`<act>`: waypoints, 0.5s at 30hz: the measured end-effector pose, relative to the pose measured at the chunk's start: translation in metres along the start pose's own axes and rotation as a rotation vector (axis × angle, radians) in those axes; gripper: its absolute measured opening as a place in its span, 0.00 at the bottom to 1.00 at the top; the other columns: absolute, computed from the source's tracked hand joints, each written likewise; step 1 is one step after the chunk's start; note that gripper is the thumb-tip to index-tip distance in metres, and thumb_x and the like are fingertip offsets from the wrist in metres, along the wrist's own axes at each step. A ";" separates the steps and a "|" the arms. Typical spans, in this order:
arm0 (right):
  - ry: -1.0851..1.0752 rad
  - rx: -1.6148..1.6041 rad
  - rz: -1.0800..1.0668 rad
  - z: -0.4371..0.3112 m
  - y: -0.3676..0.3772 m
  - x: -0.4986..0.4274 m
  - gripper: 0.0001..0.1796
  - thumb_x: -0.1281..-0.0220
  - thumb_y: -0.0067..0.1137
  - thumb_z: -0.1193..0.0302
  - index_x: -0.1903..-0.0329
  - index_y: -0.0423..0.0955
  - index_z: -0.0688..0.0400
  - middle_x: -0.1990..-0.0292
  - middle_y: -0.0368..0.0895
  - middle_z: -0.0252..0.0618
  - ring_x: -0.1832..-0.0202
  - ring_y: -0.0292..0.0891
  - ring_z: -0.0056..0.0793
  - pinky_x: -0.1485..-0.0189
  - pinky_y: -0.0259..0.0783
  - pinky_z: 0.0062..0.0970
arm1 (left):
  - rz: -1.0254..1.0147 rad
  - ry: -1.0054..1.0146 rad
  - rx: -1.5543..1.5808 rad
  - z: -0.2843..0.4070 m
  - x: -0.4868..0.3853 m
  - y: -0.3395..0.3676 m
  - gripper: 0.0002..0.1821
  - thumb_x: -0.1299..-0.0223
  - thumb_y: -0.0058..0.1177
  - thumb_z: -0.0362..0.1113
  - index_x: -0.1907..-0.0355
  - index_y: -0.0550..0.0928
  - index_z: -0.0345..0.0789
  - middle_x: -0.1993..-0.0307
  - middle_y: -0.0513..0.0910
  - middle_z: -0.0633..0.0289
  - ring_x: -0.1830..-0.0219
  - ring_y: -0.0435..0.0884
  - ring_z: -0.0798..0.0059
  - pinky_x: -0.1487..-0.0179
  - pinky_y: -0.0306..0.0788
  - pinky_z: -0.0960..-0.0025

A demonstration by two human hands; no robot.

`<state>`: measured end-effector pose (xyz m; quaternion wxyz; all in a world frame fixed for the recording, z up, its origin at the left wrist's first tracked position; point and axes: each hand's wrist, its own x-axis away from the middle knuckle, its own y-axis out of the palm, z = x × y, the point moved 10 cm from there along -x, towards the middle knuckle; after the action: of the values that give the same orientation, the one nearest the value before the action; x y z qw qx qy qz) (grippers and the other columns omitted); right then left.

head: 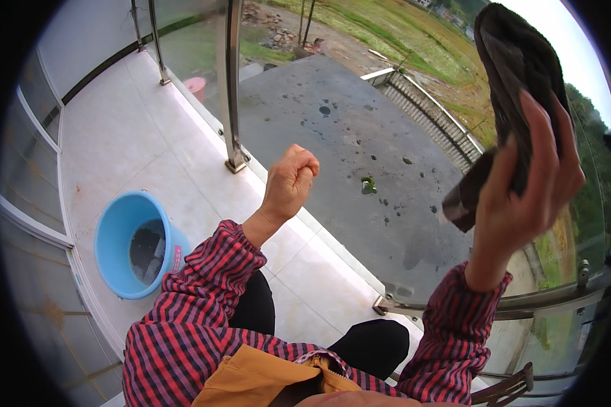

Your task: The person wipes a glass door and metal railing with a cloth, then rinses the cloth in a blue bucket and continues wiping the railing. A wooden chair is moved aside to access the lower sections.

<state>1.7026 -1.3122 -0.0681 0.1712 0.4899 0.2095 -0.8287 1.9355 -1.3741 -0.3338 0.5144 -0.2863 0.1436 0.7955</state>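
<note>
My right hand point(529, 188) is raised at the right, its fingers spread over a dark, folded cloth point(524, 71) that lies against the glass railing panel. A lower flap of the cloth hangs beside the thumb. In the middle of the view my left hand point(291, 178) is closed in a fist in front of the glass, with nothing visible in it. A blue plastic bucket point(107, 244) stands on the tiled floor at the left, dark sudsy water point(146, 252) inside.
Steel railing posts point(230, 91) edge the balcony floor point(153, 168). Sliding glass doors point(30, 203) run along the left. Beyond the glass lie a grey concrete slab point(310, 112) and a pink bucket point(195, 87). My knees point(374, 346) are bent below.
</note>
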 end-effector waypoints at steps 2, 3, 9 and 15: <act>0.011 0.193 0.019 -0.008 0.053 0.012 0.25 0.39 0.63 0.78 0.39 0.84 0.46 0.40 0.82 0.34 0.46 0.77 0.35 0.46 0.72 0.34 | 0.038 -0.040 0.087 -0.005 -0.002 -0.009 0.06 0.32 0.45 0.23 0.66 0.77 0.33 0.67 0.75 0.61 0.74 0.75 0.73 0.68 0.70 0.71; 0.054 0.192 -0.001 -0.016 0.071 0.035 0.25 0.41 0.64 0.76 0.40 0.85 0.42 0.43 0.83 0.34 0.49 0.75 0.37 0.48 0.69 0.34 | 0.045 -0.049 0.070 -0.007 -0.001 -0.012 0.06 0.31 0.46 0.25 0.66 0.77 0.33 0.67 0.74 0.61 0.75 0.74 0.74 0.68 0.70 0.71; 0.129 -0.648 -1.098 -0.204 0.194 0.329 0.17 0.44 0.60 0.76 0.55 0.85 0.42 0.55 0.84 0.31 0.53 0.76 0.42 0.54 0.77 0.39 | 0.100 -0.122 -0.038 -0.020 0.000 -0.028 0.08 0.28 0.57 0.36 0.62 0.76 0.35 0.68 0.77 0.63 0.75 0.75 0.77 0.69 0.71 0.72; 0.062 -1.299 -1.670 -0.259 0.102 0.424 0.24 0.45 0.62 0.73 0.43 0.83 0.45 0.54 0.86 0.38 0.48 0.77 0.44 0.46 0.77 0.40 | -0.030 0.101 -0.188 0.019 -0.042 0.006 0.14 0.32 0.66 0.36 0.71 0.79 0.31 0.79 0.74 0.61 0.78 0.68 0.77 0.73 0.64 0.69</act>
<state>1.7484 -1.2993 -0.5726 -0.2292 0.0258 0.8872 -0.3995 1.9375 -1.3976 -0.2943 0.4892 -0.3752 0.0896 0.7822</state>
